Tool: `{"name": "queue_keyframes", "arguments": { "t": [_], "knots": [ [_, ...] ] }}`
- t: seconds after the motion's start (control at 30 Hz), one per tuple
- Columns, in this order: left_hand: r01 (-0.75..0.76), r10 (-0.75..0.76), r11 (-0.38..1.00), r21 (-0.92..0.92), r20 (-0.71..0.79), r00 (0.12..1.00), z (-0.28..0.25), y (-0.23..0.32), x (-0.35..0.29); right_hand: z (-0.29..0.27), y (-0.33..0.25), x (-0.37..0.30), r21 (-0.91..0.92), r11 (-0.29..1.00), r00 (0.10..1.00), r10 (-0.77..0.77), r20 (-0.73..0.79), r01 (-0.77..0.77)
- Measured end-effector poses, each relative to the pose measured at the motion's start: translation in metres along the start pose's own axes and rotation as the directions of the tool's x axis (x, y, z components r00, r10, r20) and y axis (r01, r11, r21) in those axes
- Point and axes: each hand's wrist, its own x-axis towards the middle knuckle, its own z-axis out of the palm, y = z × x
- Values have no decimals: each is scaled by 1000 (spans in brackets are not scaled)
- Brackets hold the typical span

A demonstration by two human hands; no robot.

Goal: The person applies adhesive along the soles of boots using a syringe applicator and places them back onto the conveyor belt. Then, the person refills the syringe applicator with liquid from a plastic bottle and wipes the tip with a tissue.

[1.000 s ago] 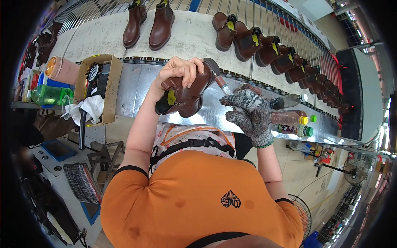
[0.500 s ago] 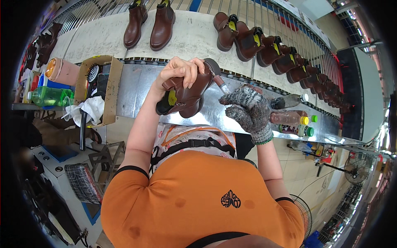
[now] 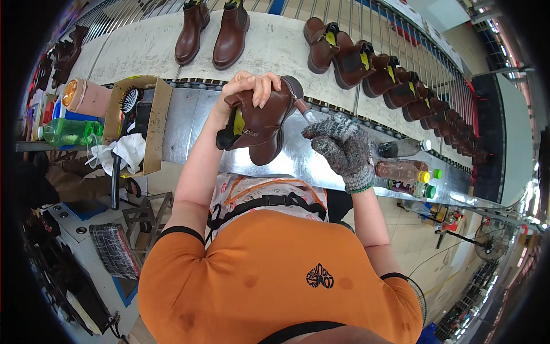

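Observation:
My left hand (image 3: 247,94) is closed around a dark brown ankle boot (image 3: 264,123), holding it tilted above the metal ledge. The boot's dark sole edge faces right, and its opening, with a yellow patch inside, faces left. In a grey knitted glove, my right hand (image 3: 342,149) is closed on a small brush (image 3: 306,113) with a brown tip and a pale metallic collar. The tip touches or nearly touches the boot near its sole edge; I cannot tell which. The glove hides the brush's handle.
Brown boots (image 3: 230,35) stand on a pale conveyor (image 3: 275,43) beyond the metal ledge (image 3: 189,117), with a long row (image 3: 378,74) to the right. Bottles (image 3: 401,171) lie by my right hand. At left sit a cardboard box (image 3: 152,129) holding a hairbrush (image 3: 127,112) and a green bottle (image 3: 69,132).
The boots on the conveyor have shifted slightly to the right. My right hand has moved slightly, with the brush staying at the boot's sole edge. My left hand keeps its grip.

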Motion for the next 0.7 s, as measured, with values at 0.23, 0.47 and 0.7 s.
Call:
{"name": "queue_keyframes", "arguments": {
  "t": [0.23, 0.47, 0.7],
  "knots": [
    [31, -77, 980, -197, -231, 970, -29, -13, -3, 35, 33, 16, 18, 1000, 999, 14, -37, -13],
    [13, -111, 969, -248, -387, 915, -54, -16, -3, 64, 54, 28, -76, 997, 998, -34, -61, 29],
    [9, -168, 931, -364, -406, 898, -74, -20, -13, 82, 64, 26, -38, 999, 998, -22, -65, 20]
  ]
}}
